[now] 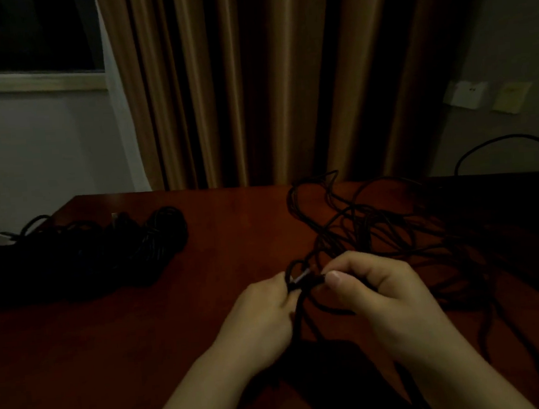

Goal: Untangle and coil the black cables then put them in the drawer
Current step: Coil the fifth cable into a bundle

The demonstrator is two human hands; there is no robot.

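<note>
Over the red table [226, 240], both your hands pinch one cable end.
Left hand [264, 314] and right hand [388, 295] meet, fingers curled on the plug [300, 277]; tangled black cables [402, 226] sprawl right, coiled bundle [110, 246] lies far left.

Loose black tangle of cables [403, 235] at three o'clock on the red-brown tabletop: thin strands looping and crossing, spread from the far edge at one o'clock down toward five o'clock. One strand running down toward six o'clock, between two hands. Small silver-tipped connector [300, 277] at the near-left edge of the tangle, tilted, pinched there. Bundled black cables [113, 249] at nine o'clock, heaped in a dense dark mass well apart from the tangle, one loop standing up at its far-left edge. Separate black loop [509, 150] arching at two o'clock, beyond the tabletop's far-right corner. Drawer not in view.
</note>
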